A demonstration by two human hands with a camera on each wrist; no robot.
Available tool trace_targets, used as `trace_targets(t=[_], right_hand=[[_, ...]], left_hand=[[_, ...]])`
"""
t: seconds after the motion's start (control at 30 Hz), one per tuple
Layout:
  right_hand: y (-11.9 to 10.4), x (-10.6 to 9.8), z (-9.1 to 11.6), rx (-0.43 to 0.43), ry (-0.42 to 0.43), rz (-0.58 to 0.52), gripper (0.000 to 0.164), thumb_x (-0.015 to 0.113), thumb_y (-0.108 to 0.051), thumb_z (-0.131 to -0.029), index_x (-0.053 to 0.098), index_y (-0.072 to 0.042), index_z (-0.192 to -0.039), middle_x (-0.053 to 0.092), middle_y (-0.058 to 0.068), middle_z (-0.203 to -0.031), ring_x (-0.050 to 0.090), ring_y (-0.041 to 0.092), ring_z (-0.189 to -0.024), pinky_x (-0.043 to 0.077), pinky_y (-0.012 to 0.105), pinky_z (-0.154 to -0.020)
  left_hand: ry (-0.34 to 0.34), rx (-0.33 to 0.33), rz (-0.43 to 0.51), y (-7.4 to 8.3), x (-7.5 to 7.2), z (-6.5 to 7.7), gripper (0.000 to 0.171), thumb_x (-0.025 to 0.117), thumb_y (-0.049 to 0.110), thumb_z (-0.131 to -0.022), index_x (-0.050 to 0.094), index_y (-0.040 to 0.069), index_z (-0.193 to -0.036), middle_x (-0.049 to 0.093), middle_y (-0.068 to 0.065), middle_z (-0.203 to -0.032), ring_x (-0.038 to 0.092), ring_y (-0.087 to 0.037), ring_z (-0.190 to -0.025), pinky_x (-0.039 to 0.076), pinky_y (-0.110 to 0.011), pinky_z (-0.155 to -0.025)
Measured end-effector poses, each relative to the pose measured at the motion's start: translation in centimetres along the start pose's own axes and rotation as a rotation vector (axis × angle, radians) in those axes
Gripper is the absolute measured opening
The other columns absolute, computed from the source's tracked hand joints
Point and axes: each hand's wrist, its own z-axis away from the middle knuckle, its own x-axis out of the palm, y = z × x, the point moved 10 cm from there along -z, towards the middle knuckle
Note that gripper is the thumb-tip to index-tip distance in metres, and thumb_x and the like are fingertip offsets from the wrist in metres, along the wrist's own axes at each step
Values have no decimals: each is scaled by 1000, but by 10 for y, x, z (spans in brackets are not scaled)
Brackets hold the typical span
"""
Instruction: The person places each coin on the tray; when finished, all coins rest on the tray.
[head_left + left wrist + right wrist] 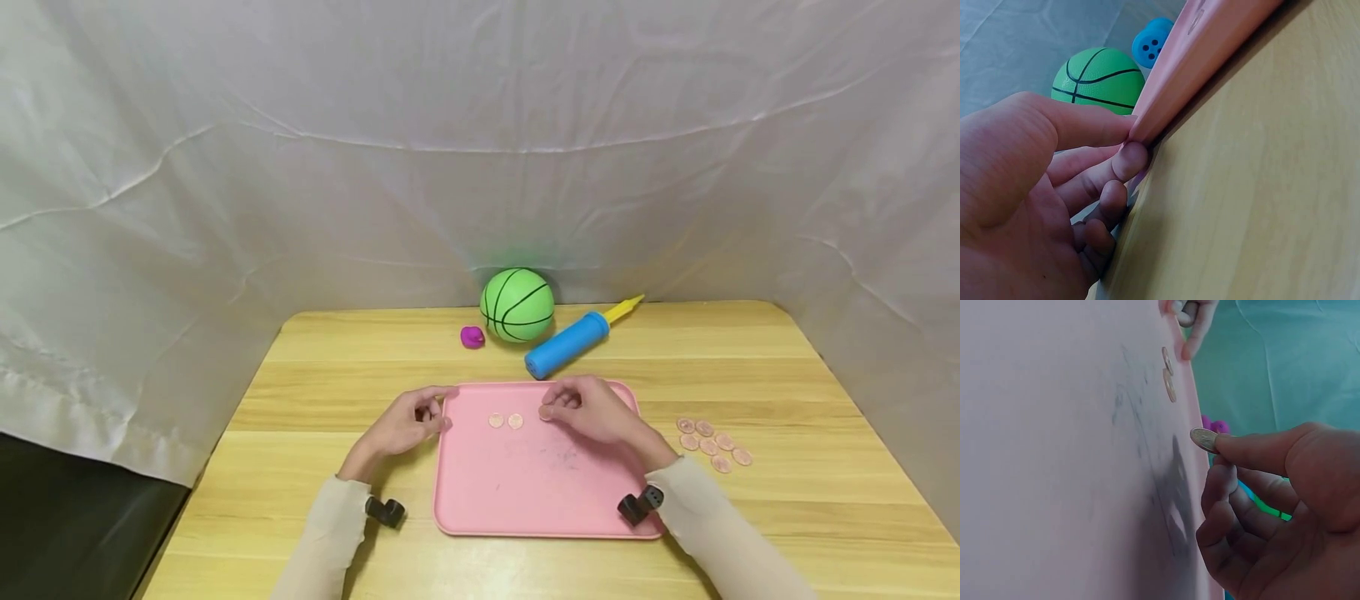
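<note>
My right hand [595, 408] pinches a copper-coloured coin [546, 412] between thumb and fingertips, above the pink tray [517, 500]. In the right wrist view, the gripped coin [1204, 440] is tilted and apart from the tray surface. Two more coins lie side by side on the tray, a left coin [496, 421] and a right coin [515, 422]. At the tray's far left corner, my left hand [401, 423] holds the rim with thumb and fingertips. The left wrist view shows the thumb [1094, 125] against the tray rim, with the other fingers curled below.
Several coins [707, 447] lie in a loose group on the wooden table [810, 500], right of the tray. Behind the tray are a green ball [517, 305], a small purple toy [472, 337] and a blue hand pump [567, 345] with a yellow end. A grey cloth hangs behind.
</note>
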Motion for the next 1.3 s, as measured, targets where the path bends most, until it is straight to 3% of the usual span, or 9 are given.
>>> trace_targets(t=[0.3,0.6,1.03,1.17,1.3], right_hand=[[-7,14,-5,-8,-50,3,6,82,-18,-98,80,-12,-100,74,-1,-89,62,14,-80,51,23,-74],[-7,17,-11,-30,-54,11,9,73,-5,-98,80,-6,-103,72,3,-89,60,14,-82,51,24,-74],[3,5,0,-17,1,25,9,72,-17,-104,80,-13,-107,74,0,-99,63,15,-94,54,30,-88],[7,-3,7,-17,9,-18,16,71,-16,-106,80,-10,-117,78,3,-106,68,14,-98,57,26,-90],[5,-12,15,-26,3,-83,25,61,-10,-110,75,-1,-129,81,11,-113,74,19,-98,59,25,-88]], left_hand=[[1,-7,7,1,0,0,55,73,1,-99,58,-6,-151,67,-14,-92,52,-12,-77,43,-18,-71],[-1,-3,5,1,0,-1,55,73,2,-99,58,-5,-152,67,-13,-92,52,-13,-77,43,-18,-70],[-6,7,16,1,1,0,55,72,1,-100,58,-6,-152,67,-14,-92,52,-12,-78,44,-18,-71],[-6,8,19,1,1,0,55,72,2,-100,58,-7,-152,67,-15,-92,52,-12,-77,44,-18,-71],[-3,11,12,1,0,0,54,72,2,-100,58,-6,-151,67,-14,-92,52,-11,-77,44,-18,-70]])
